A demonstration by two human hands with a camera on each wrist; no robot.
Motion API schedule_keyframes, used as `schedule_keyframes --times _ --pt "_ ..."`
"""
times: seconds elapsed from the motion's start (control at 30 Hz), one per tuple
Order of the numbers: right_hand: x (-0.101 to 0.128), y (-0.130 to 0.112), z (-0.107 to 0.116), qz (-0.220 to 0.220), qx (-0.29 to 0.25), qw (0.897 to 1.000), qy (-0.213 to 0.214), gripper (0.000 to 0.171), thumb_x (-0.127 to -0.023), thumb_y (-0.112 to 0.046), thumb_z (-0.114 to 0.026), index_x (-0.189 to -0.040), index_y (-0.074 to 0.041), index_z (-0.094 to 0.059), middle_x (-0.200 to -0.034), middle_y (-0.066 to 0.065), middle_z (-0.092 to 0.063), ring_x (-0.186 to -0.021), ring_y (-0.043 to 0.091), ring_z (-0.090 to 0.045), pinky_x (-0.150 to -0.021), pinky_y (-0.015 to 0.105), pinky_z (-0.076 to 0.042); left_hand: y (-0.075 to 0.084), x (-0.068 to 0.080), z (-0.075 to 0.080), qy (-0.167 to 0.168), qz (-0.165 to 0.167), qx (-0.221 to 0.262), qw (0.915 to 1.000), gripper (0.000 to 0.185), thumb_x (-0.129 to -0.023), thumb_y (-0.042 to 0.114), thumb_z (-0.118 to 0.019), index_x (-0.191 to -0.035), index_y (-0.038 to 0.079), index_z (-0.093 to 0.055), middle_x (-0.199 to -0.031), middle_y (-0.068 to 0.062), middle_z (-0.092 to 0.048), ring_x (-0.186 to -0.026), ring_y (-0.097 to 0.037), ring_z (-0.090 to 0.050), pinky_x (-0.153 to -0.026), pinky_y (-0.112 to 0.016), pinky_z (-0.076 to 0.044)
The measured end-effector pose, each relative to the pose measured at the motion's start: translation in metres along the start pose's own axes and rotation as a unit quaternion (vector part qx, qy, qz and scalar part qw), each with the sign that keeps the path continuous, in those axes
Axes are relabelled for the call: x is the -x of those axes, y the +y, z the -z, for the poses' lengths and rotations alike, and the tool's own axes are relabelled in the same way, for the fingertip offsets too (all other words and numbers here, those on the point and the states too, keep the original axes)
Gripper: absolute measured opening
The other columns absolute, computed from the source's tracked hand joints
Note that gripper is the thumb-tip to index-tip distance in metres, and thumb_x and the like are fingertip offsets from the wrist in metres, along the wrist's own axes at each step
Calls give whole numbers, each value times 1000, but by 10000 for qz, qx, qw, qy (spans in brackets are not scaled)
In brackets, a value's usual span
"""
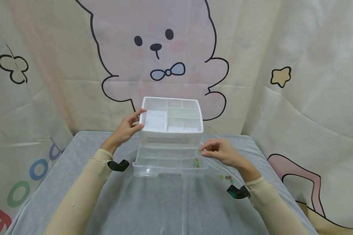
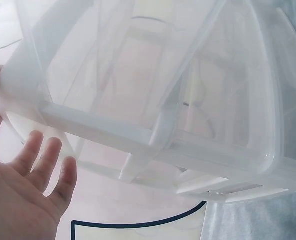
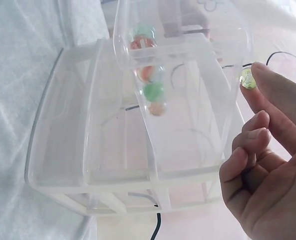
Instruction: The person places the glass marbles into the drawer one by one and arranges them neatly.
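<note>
- Pinching a yellow-green marble [image 3: 247, 78] between thumb and forefinger of the right hand [image 1: 222, 151], with other fingers curled in; touching the left rim of a white tray [image 1: 171, 132] with the left hand [image 1: 125, 130], thumb and fingers apart.
- Set against pale curtains [image 1: 309, 98] printed with a large pink bear [image 1: 191, 49] and a star [image 1: 280, 77].
- Set up on a gray-blue cloth [image 1: 164, 209].
- Clad in beige sleeves [image 1: 82, 186] with black bands [image 1: 119, 165] at the wrists, left forearm angled up to the tray, right angled inward.
- Placed between both arms, a clear box [image 1: 170, 142] beneath the compartmented tray.
- Drawn out in front, a clear drawer [image 1: 147, 171] with lined-up marbles [image 3: 154, 92] along its right side.
- Held just beside the drawer's right wall, the pinched marble; whether inside or outside, impossible to tell.
- Scattered nearby on the cloth, loose marbles [image 1: 221, 177], green and reddish.
</note>
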State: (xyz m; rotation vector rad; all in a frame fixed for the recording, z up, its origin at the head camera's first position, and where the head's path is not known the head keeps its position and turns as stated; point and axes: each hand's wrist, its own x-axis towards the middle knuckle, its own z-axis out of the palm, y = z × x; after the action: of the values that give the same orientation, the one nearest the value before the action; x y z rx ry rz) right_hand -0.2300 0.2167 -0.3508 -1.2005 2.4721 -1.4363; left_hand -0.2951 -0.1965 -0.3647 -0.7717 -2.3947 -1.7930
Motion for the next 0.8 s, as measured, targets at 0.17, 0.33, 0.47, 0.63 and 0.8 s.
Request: schedule_keyframes --times 0.17,0.33,0.47,0.63,0.8 --pt "-6 0 -5 -74 101 9999 -31 11 -91 -1 -71 -100 -1 -77 -73 -2 -52 -61 5 -41 -54 22 -37 -1 -1 1 -3 -42 1 10000 60 -103 10 -56 -158 13 -34 -169 -9 -22 -147 -39 -37 -92 -17 -46" --pt "-9 1 -9 -160 91 9998 -91 10 -90 -1 -72 -99 1 -77 -70 -1 -47 -60 8 -39 -54 21 -35 0 -1 1 -13 -57 63 10000 59 -102 10 -56 -158 12 -35 -168 -10 -24 -146 -40 -38 -91 -16 -48" --pt "-10 -2 -11 -319 104 9994 -118 11 -90 -4 -74 -99 1 -78 -69 -3 -47 -60 8 -39 -56 20 -35 2 -1 1 -28 -23 56 10000 60 -102 10 -57 -158 13 -35 -168 -9 -24 -146 -39 -38 -90 -15 -48" --pt "-11 -3 -13 -323 228 9991 -131 13 -90 -6 -74 -99 2 -79 -67 -3 -45 -60 9 -38 -57 22 -34 1 -1 1 -17 11 -2 10000 60 -102 10 -57 -158 12 -35 -168 -9 -23 -147 -39 -37 -90 -15 -47" --pt "-11 -5 -15 -344 312 9988 -128 12 -90 -5 -74 -99 1 -79 -66 2 -46 -60 11 -37 -57 23 -33 1 0 0 2 19 -8 10000 60 -102 10 -57 -158 13 -35 -168 -9 -23 -147 -38 -37 -90 -14 -47"
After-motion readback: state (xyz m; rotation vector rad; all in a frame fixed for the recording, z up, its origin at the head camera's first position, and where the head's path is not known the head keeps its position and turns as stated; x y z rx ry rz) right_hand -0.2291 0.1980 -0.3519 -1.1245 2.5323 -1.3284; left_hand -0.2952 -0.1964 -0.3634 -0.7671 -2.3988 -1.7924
